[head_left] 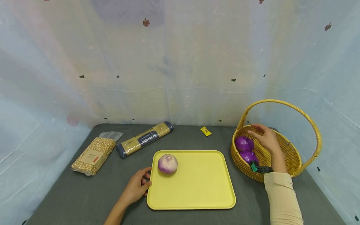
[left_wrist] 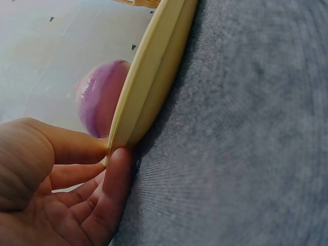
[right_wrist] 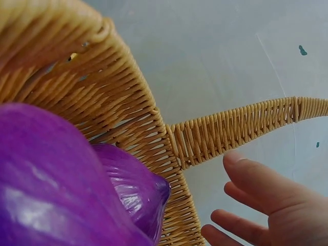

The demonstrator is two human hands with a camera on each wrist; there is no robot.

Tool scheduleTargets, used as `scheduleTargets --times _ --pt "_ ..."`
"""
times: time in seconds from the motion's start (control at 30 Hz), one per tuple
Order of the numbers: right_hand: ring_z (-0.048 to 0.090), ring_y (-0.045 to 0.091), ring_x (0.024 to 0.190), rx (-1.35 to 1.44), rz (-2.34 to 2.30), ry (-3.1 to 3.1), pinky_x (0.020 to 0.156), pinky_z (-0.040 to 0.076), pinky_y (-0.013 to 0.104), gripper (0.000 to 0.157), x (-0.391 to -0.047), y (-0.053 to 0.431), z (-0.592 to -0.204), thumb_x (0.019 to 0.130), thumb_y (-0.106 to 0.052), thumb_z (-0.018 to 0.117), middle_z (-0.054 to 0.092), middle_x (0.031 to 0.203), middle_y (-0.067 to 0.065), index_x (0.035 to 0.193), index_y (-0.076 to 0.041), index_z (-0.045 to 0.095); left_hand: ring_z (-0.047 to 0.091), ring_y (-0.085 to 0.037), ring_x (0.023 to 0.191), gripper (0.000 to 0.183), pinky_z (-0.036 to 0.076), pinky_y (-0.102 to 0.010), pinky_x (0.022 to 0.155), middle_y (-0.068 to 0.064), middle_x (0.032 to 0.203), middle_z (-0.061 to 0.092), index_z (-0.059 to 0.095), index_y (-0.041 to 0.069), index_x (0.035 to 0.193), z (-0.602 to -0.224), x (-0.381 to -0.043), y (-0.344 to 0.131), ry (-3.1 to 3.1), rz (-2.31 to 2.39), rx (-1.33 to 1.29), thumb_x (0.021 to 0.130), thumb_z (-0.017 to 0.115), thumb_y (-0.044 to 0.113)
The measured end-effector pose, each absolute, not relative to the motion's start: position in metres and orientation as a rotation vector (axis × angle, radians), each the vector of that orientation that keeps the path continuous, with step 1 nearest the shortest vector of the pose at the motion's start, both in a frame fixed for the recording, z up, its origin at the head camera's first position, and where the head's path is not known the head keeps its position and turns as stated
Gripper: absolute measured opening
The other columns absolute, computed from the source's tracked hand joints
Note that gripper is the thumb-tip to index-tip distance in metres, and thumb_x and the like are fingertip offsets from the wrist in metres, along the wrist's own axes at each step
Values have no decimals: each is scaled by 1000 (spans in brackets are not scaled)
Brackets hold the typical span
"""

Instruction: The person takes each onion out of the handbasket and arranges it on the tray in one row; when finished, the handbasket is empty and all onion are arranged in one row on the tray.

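A yellow tray (head_left: 194,187) lies on the table, and a white-and-purple onion (head_left: 167,164) sits in its upper left part. My left hand (head_left: 137,185) pinches the tray's left rim; in the left wrist view the thumb is at the rim with a finger against the tray's outer side. To the right stands a yellow wicker basket (head_left: 289,150) with a tall handle. Two glossy purple onions (head_left: 244,144) rest against its left wall. Over the basket my right hand (head_left: 265,137) holds nothing, its fingers apart and slightly bent, above and right of the onions.
Left on the dark table lie a clear bag of pale kernels (head_left: 95,154) and a gold-and-blue pasta packet (head_left: 145,139). A small yellow sachet (head_left: 205,131) is behind the tray. The basket handle (head_left: 281,101) arches high around my right hand. A pale curtain (head_left: 180,62) hangs behind.
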State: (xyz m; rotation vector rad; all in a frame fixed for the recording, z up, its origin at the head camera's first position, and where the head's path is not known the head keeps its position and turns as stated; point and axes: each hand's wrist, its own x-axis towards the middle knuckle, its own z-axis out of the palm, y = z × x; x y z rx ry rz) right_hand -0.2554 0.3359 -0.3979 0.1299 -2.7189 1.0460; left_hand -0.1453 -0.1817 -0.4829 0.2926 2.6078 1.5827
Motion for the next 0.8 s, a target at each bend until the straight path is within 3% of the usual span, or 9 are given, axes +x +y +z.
scheduleTargets --times 0.8 --pt "45 45 117 108 1041 -2776 94 39 61 59 -254 336 -404 91 -40 58 49 127 29 129 4 48 51 -11 60 48 50 -26 38 -9 92 49 51 1 127 -487 -147 -182 2632 1532 251 81 62 -8"
